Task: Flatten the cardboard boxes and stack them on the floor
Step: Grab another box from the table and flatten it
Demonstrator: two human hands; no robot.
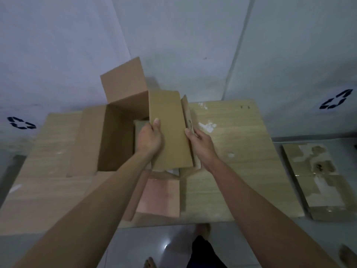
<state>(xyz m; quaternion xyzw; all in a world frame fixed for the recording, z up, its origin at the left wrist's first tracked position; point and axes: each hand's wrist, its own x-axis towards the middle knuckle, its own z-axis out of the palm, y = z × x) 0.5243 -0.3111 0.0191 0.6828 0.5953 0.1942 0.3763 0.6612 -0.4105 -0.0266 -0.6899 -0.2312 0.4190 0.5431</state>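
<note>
My feet [202,230] show at six o'clock on the pale floor [154,246], so I am standing over the table [241,151], which puts the box [116,136] at reach. It sits open at the table's ten o'clock, its far flap [123,80] upright and its left flap [85,140] splayed outward. My left hand [149,138] grips the right flap [170,130] at its nine o'clock edge, thumb on top; my right hand [201,142] pinches the same flap's three o'clock edge, fingers curled behind. Holding both edges lets me swing the flap evenly, I judge, without creasing it. A flattened box [316,180] lies on the floor at three o'clock, likely the start of the stack. A pinkish panel [160,198] rests near the table's front edge.
</note>
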